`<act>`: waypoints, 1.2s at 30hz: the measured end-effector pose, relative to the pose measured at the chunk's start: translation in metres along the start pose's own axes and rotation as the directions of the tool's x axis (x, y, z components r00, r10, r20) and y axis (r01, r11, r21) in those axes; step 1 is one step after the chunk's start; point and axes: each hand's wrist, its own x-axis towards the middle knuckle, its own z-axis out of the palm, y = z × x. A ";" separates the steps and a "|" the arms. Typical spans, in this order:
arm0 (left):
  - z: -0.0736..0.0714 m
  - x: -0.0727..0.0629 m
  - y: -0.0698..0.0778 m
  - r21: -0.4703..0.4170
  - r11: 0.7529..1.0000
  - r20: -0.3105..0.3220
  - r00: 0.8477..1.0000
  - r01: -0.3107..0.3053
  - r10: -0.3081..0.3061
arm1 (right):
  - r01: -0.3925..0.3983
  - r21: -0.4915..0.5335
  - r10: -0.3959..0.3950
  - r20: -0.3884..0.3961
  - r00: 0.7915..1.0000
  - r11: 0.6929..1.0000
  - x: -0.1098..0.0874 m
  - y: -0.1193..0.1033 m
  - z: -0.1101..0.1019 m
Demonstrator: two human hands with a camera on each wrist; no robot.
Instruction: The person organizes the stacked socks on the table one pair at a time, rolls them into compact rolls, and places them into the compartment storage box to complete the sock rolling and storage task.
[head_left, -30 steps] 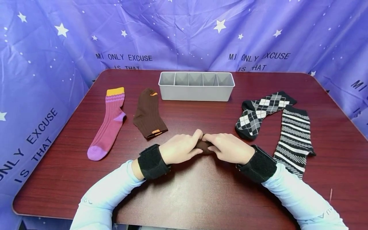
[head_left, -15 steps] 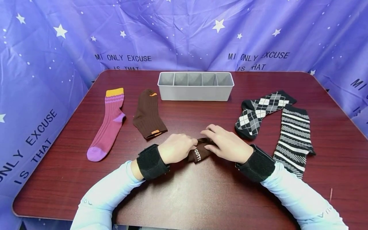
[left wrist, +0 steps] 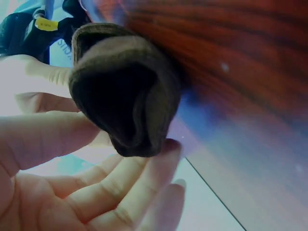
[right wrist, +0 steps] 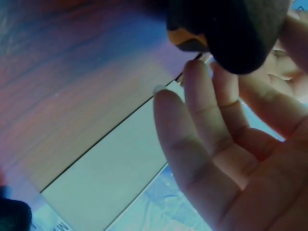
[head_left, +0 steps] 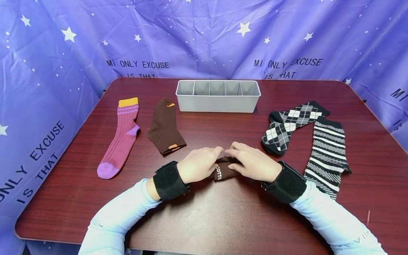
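Observation:
A brown folded sock with white lettering lies bunched between both hands over the front middle of the table. My left hand pinches its left end, thumb on the near side and fingers over the far side. From the right, my right hand grips the other end, its thumb lying along the cloth. In the left wrist view the rolled sock shows a dark hollow end between thumb and fingers. The right wrist view has a dark end of the sock with an orange patch above the fingers.
A flat brown sock and a pink sock lie at left. An argyle sock and a striped sock are at right. At the back stands a grey divided box. All rest on the dark red table.
The hands covered most of the sock a second ago; its lettered band then came into view. Since half a second ago, the left thumb and index have lifted, and the right fingers have drawn in.

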 end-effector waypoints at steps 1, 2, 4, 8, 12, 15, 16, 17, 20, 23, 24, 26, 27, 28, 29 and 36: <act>0.000 0.000 0.000 0.001 1.000 -0.011 1.000 -0.010 0.011 | 0.002 0.001 -0.002 0.004 1.000 1.000 0.000 0.000 0.000; 0.000 0.000 0.001 0.002 1.000 -0.022 1.000 -0.020 0.020 | 0.003 0.001 -0.003 0.007 1.000 1.000 0.000 0.000 -0.001; 0.001 0.000 0.001 -0.001 0.999 -0.042 0.998 -0.041 0.041 | 0.005 0.002 -0.005 0.022 1.000 1.000 -0.001 -0.001 -0.001; 0.004 -0.001 0.001 -0.029 0.996 -0.083 0.994 -0.080 0.077 | 0.010 0.009 -0.010 0.057 0.998 1.000 0.001 -0.002 -0.003; 0.004 -0.002 0.000 -0.062 0.993 -0.103 0.990 -0.102 0.095 | 0.015 0.029 -0.017 0.082 0.996 0.999 0.003 -0.001 -0.004; 0.005 -0.003 0.001 -0.076 0.991 -0.101 0.989 -0.113 0.106 | 0.028 0.038 -0.031 0.103 0.994 0.999 0.004 -0.001 -0.004; 0.005 -0.003 0.002 -0.080 0.990 -0.100 0.989 -0.117 0.109 | 0.032 0.045 -0.037 0.109 0.993 0.998 0.004 0.000 -0.004; 0.005 -0.004 0.002 -0.084 0.989 -0.099 0.989 -0.118 0.109 | 0.038 0.049 -0.043 0.111 0.993 0.998 0.004 0.000 -0.004; 0.005 -0.004 0.003 -0.101 0.988 -0.099 0.989 -0.117 0.107 | 0.056 0.064 -0.062 0.104 0.993 0.996 0.004 0.000 -0.004; 0.005 -0.004 0.004 -0.126 0.986 -0.101 0.990 -0.106 0.094 | 0.076 0.084 -0.085 0.099 0.992 0.994 0.004 0.001 -0.003; 0.006 -0.003 0.004 -0.133 0.986 -0.098 0.991 -0.102 0.089 | 0.083 0.090 -0.092 0.098 0.991 0.992 0.004 0.002 -0.003; 0.006 -0.002 0.004 -0.136 0.987 -0.090 0.993 -0.089 0.077 | 0.103 0.099 -0.112 0.092 0.989 0.990 0.004 0.002 -0.002; 0.006 -0.002 0.004 -0.134 0.988 -0.082 0.994 -0.081 0.071 | 0.114 0.104 -0.123 0.087 0.989 0.988 0.004 0.002 -0.002; 0.006 -0.001 0.004 -0.129 0.989 -0.074 0.995 -0.076 0.067 | 0.131 0.103 -0.139 0.077 0.987 0.986 0.004 0.001 -0.001; 0.005 -0.001 0.004 -0.118 0.990 -0.068 0.996 -0.072 0.064 | 0.144 0.097 -0.151 0.070 0.986 0.985 0.004 0.000 -0.001; -0.002 0.006 0.004 -0.125 0.989 0.009 0.997 -0.075 0.077 | 0.172 0.049 -0.175 0.068 0.982 0.984 0.005 -0.001 -0.003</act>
